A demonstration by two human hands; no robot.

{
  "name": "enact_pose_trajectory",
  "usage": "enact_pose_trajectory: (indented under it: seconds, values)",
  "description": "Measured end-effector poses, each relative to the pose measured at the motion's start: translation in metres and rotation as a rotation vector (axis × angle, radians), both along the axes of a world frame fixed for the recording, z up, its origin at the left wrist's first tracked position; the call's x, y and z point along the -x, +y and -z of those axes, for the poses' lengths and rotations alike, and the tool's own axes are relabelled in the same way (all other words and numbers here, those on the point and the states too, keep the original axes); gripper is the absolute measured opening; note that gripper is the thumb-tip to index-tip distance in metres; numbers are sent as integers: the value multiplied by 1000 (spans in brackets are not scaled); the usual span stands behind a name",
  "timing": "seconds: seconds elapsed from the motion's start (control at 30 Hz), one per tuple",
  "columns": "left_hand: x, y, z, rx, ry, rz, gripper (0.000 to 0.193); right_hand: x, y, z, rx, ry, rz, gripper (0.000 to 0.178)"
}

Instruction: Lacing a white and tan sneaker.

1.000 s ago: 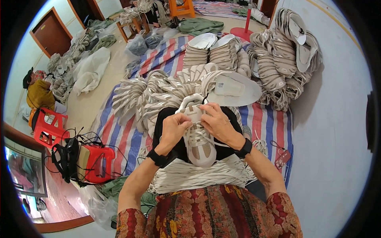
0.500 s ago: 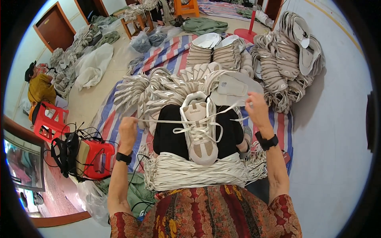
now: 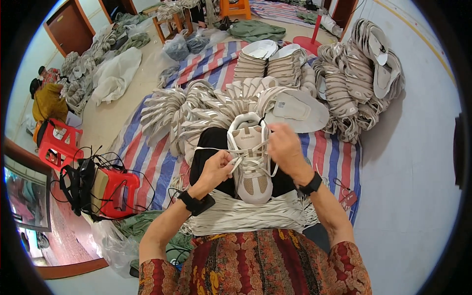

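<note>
A beige and white sneaker upper (image 3: 249, 140) rests across my black-clad lap, its toe toward me. White shoelace (image 3: 252, 158) crosses its tongue through the eyelets, with one end stretching out to the left. My left hand (image 3: 218, 168) is closed at the upper's left side, pinching a loop of the lace. Against the right eyelet row, near the collar, my right hand (image 3: 286, 146) has its fingers drawn together; what lies between them is hidden and slightly blurred. Below the toe, a thick bundle of white laces (image 3: 241, 215) lies across my lap.
Fanned-out uppers (image 3: 167, 110) lie just beyond my knees on a striped sheet (image 3: 147, 164). Taller stacks of uppers (image 3: 344, 81) stand at the far right by the wall. To the left are red stools (image 3: 118, 196) with black straps and cables. Other people sit at the far left.
Both hands have come inward from wide apart to the upper's sides. The left has dropped its taut pull and now pinches a lace loop; the right has moved left and slightly down.
</note>
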State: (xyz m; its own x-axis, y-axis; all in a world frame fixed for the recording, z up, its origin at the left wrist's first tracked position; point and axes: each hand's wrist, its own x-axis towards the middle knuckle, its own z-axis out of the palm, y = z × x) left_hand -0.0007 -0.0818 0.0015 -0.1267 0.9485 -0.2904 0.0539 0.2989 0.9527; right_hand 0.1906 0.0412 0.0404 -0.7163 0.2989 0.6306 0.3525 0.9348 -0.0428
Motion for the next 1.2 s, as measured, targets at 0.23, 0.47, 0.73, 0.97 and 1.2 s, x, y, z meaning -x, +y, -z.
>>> enact_pose_trajectory:
  seconds: [0.23, 0.47, 0.73, 0.97, 1.2]
  values:
    - [0, -1, -1, -32, -115, -60, 9, -27, 12, -4, 755, 220, 133, 14]
    - [1, -7, -5, 73, -581, -198, 12, 4, 0, -15, 1049, 37, -97, 21]
    - [-2, -5, 0, 55, -919, -244, 15, 10, -1, -4, 1015, 47, -82, 21]
    - [-5, -14, -12, -11, -525, -161, 28, 9, 3, 2, 1051, 87, -56, 23]
    - [-4, -14, -11, -366, 576, 104, 36, 17, 0, 4, 1138, 173, -100, 17]
